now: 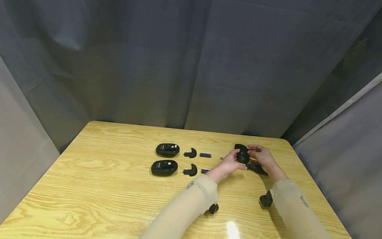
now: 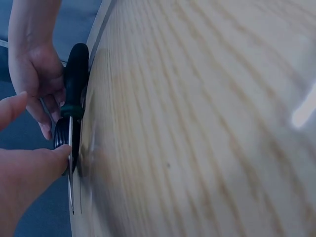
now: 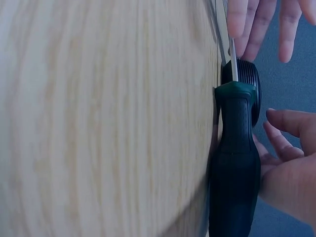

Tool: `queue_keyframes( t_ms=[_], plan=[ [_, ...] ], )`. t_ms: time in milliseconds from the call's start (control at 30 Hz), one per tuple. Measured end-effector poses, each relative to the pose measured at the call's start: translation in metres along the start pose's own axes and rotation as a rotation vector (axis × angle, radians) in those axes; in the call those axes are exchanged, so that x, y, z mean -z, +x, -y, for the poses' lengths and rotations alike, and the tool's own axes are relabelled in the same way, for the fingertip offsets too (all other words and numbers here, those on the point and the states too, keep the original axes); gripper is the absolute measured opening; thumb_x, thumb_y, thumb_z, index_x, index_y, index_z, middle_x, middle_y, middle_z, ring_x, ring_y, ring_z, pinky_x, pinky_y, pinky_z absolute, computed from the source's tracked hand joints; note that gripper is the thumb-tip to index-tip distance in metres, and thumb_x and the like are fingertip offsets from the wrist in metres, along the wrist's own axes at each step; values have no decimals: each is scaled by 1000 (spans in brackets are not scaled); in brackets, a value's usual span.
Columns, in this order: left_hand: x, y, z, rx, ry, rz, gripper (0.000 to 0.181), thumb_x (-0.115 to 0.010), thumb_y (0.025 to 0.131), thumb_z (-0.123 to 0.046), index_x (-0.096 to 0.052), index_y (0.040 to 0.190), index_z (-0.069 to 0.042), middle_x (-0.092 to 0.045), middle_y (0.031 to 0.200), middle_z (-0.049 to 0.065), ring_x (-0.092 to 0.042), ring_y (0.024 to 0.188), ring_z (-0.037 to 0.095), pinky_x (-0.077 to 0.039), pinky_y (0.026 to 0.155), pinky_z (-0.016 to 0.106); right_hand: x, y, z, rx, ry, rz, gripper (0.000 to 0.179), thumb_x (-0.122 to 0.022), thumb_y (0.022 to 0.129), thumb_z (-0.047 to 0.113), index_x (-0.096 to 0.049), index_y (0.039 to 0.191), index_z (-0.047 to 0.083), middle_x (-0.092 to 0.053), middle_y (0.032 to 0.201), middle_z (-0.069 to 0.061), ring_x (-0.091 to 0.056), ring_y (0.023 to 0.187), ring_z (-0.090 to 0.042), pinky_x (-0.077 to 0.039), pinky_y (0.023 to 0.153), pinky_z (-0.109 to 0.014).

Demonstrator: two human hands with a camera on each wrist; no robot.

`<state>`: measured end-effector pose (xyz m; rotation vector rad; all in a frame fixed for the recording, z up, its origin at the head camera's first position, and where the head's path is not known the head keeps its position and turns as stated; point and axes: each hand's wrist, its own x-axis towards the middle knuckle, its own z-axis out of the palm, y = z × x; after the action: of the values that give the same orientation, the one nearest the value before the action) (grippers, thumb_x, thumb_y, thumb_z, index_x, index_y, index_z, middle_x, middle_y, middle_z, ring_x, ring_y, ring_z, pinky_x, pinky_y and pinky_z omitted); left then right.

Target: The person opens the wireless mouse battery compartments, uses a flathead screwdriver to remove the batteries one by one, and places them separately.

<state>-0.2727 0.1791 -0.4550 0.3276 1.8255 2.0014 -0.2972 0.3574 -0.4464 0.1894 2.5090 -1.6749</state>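
Observation:
A screwdriver with a dark handle and green collar (image 3: 236, 91) lies on the table at the right. Just behind it, a black round piece with a ribbed edge (image 3: 249, 79) sits between my two hands. My left hand (image 1: 228, 163) reaches from the left, its thumb at the screwdriver's metal shaft (image 2: 71, 182) and its fingers extended. On the other side, my right hand (image 1: 263, 157) has loosely bent fingers beside the round piece and the handle (image 1: 257, 169). Part of the round piece is hidden behind the screwdriver in both wrist views.
Two black computer mice (image 1: 167, 150) lie underside up on the wooden table (image 1: 104, 186), left of the hands. Beside them are two black battery covers (image 1: 191, 153) and two purple batteries (image 1: 205, 155); my left arm partly covers the nearer battery. A dark curtain (image 1: 149, 66) hangs behind.

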Motion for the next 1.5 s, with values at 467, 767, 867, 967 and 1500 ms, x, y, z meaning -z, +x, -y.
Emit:
queue_keyframes(
  t_ms=[467,767,867,967,1500],
  plan=[
    [-4,-2,-8,13,21,-23,84,-77,79,-11,-28,147,-13,-33,148,16,-32,137,29,-41,105,42,1,1,2,-49,55,-5,56,-54,96,18,-31,145,0,-41,137,-24,-61,87,-6,-58,80,-34],
    [-6,-6,-9,25,23,-57,81,-76,80,-11,-30,146,-10,-36,147,12,-35,136,28,-41,105,43,6,1,1,-72,138,49,63,-54,96,15,-23,148,0,-29,144,-24,-59,87,-7,-57,80,-35],
    [-7,-7,-10,11,33,-82,82,-76,79,-11,-30,146,-10,-37,146,11,-36,134,28,-42,104,42,8,0,2,-67,174,66,66,-56,95,15,-20,149,1,-27,143,-23,-60,87,-6,-57,81,-33],
    [-9,-6,-10,-21,56,-121,83,-77,77,-10,-31,146,-10,-39,144,10,-38,132,27,-43,103,40,9,-2,4,-40,211,87,68,-57,94,14,-19,149,1,-30,138,-19,-59,89,-5,-56,83,-30],
    [-22,-11,-16,-218,219,-408,72,-81,70,-6,-48,133,-8,-47,122,5,-51,111,23,-46,90,20,13,-20,29,53,255,137,75,-63,91,12,-17,148,-2,-37,126,-10,-54,96,-2,-54,85,-22]
  ],
)
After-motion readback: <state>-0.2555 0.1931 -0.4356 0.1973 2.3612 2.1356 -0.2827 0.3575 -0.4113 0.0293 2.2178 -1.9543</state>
